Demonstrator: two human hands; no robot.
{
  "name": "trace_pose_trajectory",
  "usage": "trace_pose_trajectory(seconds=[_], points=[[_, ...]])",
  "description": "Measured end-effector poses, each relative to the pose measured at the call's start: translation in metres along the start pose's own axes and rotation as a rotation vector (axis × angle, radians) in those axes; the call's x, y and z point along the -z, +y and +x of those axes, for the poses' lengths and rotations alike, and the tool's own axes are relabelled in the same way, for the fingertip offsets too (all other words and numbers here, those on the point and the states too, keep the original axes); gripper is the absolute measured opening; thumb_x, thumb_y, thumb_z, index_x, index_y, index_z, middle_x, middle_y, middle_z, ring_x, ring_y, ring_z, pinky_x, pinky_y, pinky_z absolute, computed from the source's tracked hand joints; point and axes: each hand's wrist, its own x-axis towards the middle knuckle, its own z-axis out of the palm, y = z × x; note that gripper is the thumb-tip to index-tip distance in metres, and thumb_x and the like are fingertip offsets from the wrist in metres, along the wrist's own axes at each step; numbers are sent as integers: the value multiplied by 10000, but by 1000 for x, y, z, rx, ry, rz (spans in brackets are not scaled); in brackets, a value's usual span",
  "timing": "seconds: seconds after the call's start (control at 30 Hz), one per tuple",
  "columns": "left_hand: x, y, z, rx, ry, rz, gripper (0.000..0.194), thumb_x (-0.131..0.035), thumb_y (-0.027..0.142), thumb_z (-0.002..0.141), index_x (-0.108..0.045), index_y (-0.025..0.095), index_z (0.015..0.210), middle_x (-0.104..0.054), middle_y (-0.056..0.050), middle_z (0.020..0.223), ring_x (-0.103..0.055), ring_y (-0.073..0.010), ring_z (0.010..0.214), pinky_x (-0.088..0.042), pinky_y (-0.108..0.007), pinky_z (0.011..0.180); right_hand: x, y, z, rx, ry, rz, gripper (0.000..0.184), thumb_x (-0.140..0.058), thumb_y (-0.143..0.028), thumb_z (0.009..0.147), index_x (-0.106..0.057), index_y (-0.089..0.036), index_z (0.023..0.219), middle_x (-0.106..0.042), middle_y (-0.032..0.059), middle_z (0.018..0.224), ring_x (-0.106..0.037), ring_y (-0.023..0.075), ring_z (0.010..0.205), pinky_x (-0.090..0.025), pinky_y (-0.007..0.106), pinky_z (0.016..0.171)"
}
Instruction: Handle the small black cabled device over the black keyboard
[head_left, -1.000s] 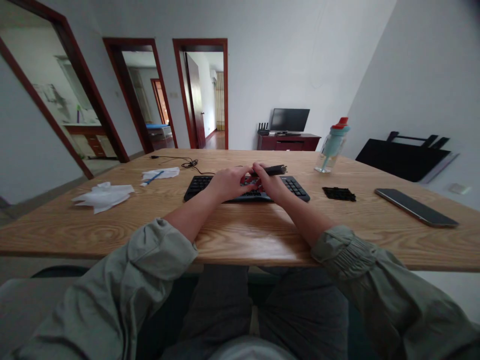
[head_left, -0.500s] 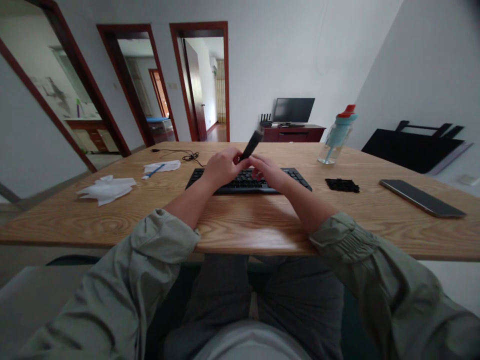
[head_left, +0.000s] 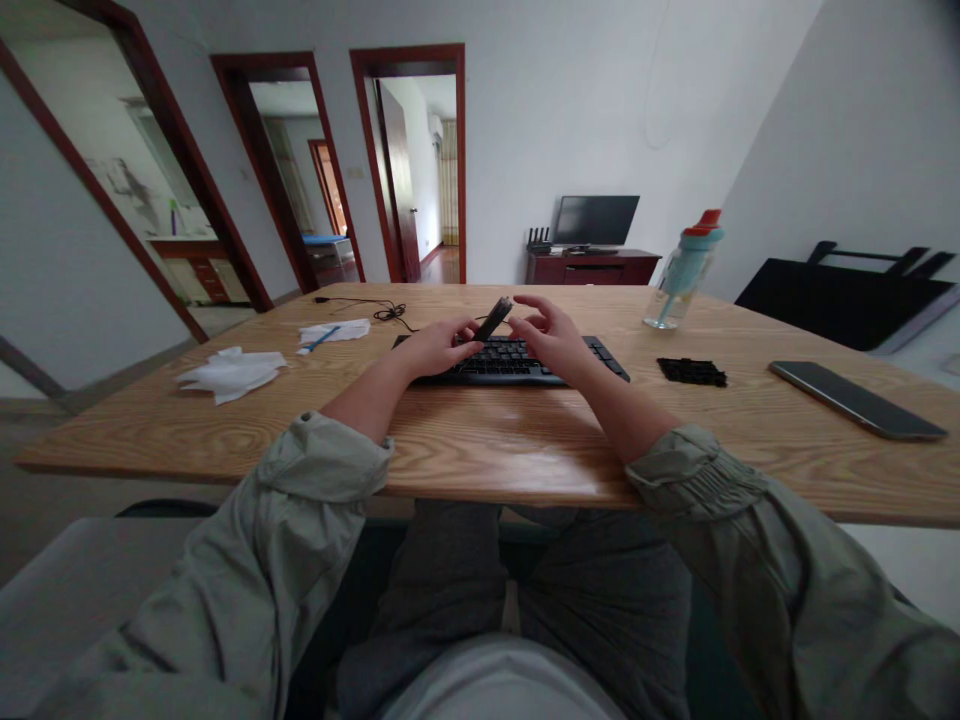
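Note:
My left hand (head_left: 441, 345) is closed around the lower end of a short black bar-shaped object (head_left: 493, 318). It is tilted, its upper end pointing up and to the right; its exact kind I cannot make out. Beside that upper end is my right hand (head_left: 553, 335), fingers apart and partly curled, apparently holding nothing. Both hands are above a black keyboard (head_left: 517, 375) lying on the wooden table, and they hide part of its keys.
On the left of the table (head_left: 480, 450) lie crumpled white tissues (head_left: 234, 374), a blue-handled brush-like tool (head_left: 322, 338) and a coiled cable (head_left: 390, 312). To the right are a cluster of small black pieces (head_left: 691, 372), a water bottle (head_left: 681, 275) and a dark flat phone-like slab (head_left: 855, 400).
My right hand has come away from the black object and its fingers have spread. My left hand still holds the object, now slightly lower. The view has shifted a little to the left.

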Motion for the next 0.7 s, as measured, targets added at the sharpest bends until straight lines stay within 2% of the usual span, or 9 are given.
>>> trace_pose_trajectory(seconds=[0.17,0.3,0.4,0.5,0.6,0.7], points=[[-1,-2,-1,-41,-20,-40,448,-525,456,899,-644,186,1235,-708,-71,1064,-631,-179,895,-492,-303,857,0,-2,-2,35,-63,-13,481,-651,-518,807,-636,-165,1134,-641,11,769,-497,97,572,-375,211,494],[0,-4,0,-49,-62,-48,454,-532,431,895,-642,205,1272,-719,-57,1059,-633,-165,878,-493,-287,850,-5,-6,-4,80,-97,-19,411,-631,-503,820,-668,-172,1061,-667,25,815,-541,120,637,-421,228,548],[2,-14,0,8,-87,-52,490,-603,406,841,-632,206,1287,-729,-45,996,-639,-149,818,-499,-269,796,-7,-5,-4,63,-43,-65,352,-617,-510,821,-674,-170,897,-675,37,799,-564,140,670,-446,244,581],[4,-28,-1,81,-86,-36,452,-633,379,798,-673,176,1200,-732,-48,933,-645,-147,783,-498,-256,741,-8,-1,-3,29,81,-146,352,-626,-516,806,-652,-165,790,-652,32,705,-555,141,628,-427,245,555],[5,-38,-1,104,-68,1,391,-627,372,789,-700,170,1116,-731,-50,913,-648,-144,774,-492,-245,717,-9,5,-1,-20,162,-157,356,-642,-515,786,-648,-159,776,-655,35,700,-558,138,606,-425,242,535],[4,-38,-1,107,-84,28,387,-635,384,781,-708,174,1098,-734,-53,925,-650,-147,785,-487,-242,713,-11,9,0,-100,173,-50,333,-652,-492,773,-629,-163,815,-680,45,751,-569,128,574,-438,234,501]])
